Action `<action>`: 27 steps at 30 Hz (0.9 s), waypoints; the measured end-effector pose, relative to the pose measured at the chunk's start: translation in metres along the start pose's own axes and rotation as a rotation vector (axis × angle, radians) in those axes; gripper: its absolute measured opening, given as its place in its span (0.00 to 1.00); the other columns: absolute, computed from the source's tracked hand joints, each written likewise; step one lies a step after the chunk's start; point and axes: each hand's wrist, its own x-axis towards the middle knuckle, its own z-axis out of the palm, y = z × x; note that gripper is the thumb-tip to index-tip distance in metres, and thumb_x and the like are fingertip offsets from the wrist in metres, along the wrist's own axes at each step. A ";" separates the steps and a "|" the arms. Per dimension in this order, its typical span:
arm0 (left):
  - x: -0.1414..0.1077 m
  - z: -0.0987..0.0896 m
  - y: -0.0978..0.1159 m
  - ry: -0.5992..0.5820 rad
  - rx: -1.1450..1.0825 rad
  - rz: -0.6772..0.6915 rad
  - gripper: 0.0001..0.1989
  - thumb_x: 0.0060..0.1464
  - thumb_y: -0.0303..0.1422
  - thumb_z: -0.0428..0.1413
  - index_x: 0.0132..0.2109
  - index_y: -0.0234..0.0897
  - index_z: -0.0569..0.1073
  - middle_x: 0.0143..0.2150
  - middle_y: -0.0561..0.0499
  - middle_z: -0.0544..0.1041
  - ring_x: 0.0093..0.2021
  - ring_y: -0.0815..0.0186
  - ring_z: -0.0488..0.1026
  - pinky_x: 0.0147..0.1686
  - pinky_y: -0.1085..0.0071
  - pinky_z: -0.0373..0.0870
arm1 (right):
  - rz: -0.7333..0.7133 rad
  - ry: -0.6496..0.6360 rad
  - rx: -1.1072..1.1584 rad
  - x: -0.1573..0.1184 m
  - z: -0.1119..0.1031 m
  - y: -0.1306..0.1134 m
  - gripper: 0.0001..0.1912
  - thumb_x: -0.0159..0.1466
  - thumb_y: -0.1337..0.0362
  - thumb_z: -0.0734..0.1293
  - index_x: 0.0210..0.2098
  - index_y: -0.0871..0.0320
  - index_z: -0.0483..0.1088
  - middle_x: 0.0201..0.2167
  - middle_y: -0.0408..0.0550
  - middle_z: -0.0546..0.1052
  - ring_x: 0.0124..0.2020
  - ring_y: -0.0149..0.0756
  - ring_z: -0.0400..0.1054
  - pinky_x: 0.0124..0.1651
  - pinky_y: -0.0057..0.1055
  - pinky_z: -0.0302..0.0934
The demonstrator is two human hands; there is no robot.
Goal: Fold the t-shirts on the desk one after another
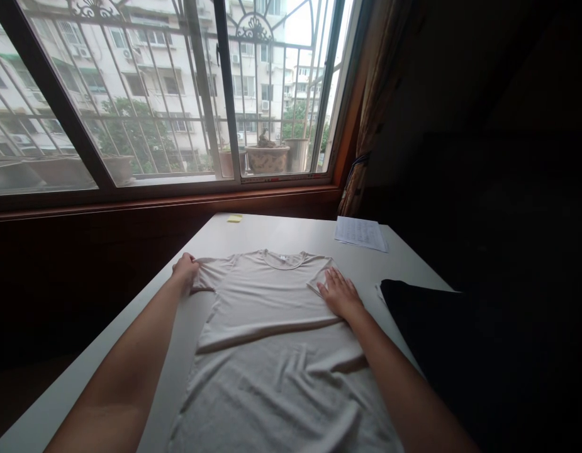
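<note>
A pale beige T-shirt (272,308) lies spread on the white table (291,230), its neckline toward the window and its lower part rumpled toward me. At the shirt's left sleeve end, my left hand (185,269) is closed with the fabric's edge pinched in its fingers, and the sleeve is stretched out sideways. My right hand (338,292) rests flat on the other sleeve, which is folded inward over the shirt's chest. Its fingers are extended and hold nothing. Creases run across the chest between the two hands. The bottom hem is out of view.
Sheets of printed paper (361,234) lie at the table's far right, and a yellow sticky note (235,219) at the far left. Dark cloth (418,308) covers the right edge. Beyond the table are a barred window (168,94) and a curtain (366,119).
</note>
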 end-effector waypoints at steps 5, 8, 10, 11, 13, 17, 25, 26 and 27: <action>-0.001 -0.012 0.016 0.043 -0.032 0.075 0.17 0.62 0.35 0.51 0.57 0.37 0.64 0.44 0.44 0.81 0.43 0.57 0.78 0.42 0.67 0.72 | 0.004 0.005 0.011 0.001 0.001 0.000 0.39 0.73 0.46 0.44 0.75 0.63 0.43 0.76 0.49 0.41 0.76 0.40 0.32 0.73 0.46 0.31; -0.007 -0.023 0.029 0.092 -0.005 0.149 0.20 0.63 0.35 0.50 0.62 0.41 0.62 0.47 0.45 0.81 0.47 0.55 0.78 0.44 0.65 0.71 | 0.004 0.014 0.007 0.001 0.001 0.000 0.38 0.73 0.46 0.44 0.75 0.62 0.44 0.76 0.48 0.42 0.75 0.39 0.33 0.74 0.46 0.31; -0.013 -0.029 0.038 0.129 0.020 0.199 0.22 0.64 0.34 0.50 0.64 0.43 0.61 0.50 0.45 0.80 0.48 0.54 0.78 0.46 0.63 0.70 | 0.003 0.015 0.003 0.000 0.001 -0.001 0.38 0.73 0.46 0.44 0.75 0.61 0.43 0.76 0.49 0.41 0.75 0.39 0.33 0.74 0.45 0.31; -0.016 -0.031 0.044 0.147 0.032 0.225 0.23 0.65 0.33 0.50 0.66 0.44 0.60 0.51 0.44 0.80 0.49 0.53 0.77 0.47 0.62 0.70 | 0.002 0.016 0.003 0.000 0.001 -0.001 0.38 0.73 0.46 0.44 0.75 0.61 0.44 0.76 0.49 0.42 0.75 0.39 0.34 0.74 0.45 0.31; -0.023 -0.033 0.054 0.177 0.050 0.272 0.25 0.66 0.33 0.49 0.68 0.45 0.58 0.53 0.44 0.79 0.51 0.52 0.77 0.49 0.61 0.69 | 0.004 0.019 0.008 -0.001 0.000 -0.002 0.38 0.73 0.46 0.45 0.74 0.62 0.44 0.76 0.49 0.42 0.75 0.39 0.34 0.74 0.44 0.31; -0.044 -0.030 0.078 0.205 0.108 0.453 0.25 0.68 0.34 0.48 0.69 0.48 0.57 0.50 0.46 0.81 0.47 0.53 0.79 0.47 0.62 0.70 | 0.010 0.015 0.008 -0.001 -0.002 -0.003 0.37 0.73 0.47 0.45 0.74 0.62 0.44 0.76 0.50 0.43 0.75 0.38 0.35 0.73 0.45 0.32; -0.117 -0.016 0.082 0.131 0.002 1.037 0.27 0.65 0.38 0.54 0.68 0.47 0.59 0.54 0.47 0.78 0.46 0.59 0.78 0.42 0.66 0.73 | 0.007 0.011 -0.003 -0.001 0.001 -0.002 0.37 0.73 0.47 0.45 0.74 0.62 0.44 0.76 0.50 0.43 0.76 0.39 0.34 0.74 0.47 0.33; -0.123 -0.013 0.073 0.138 -0.020 1.023 0.26 0.64 0.38 0.55 0.67 0.46 0.60 0.54 0.46 0.77 0.46 0.59 0.77 0.42 0.66 0.74 | 0.004 0.010 -0.002 0.000 0.001 -0.001 0.37 0.73 0.47 0.45 0.74 0.62 0.44 0.76 0.50 0.43 0.76 0.40 0.34 0.73 0.47 0.33; -0.126 -0.011 0.062 0.150 -0.042 0.987 0.25 0.63 0.37 0.55 0.66 0.45 0.62 0.54 0.46 0.76 0.46 0.58 0.77 0.42 0.65 0.74 | 0.000 0.007 0.001 0.001 0.001 0.000 0.37 0.73 0.47 0.46 0.74 0.63 0.44 0.76 0.51 0.43 0.76 0.40 0.34 0.73 0.48 0.33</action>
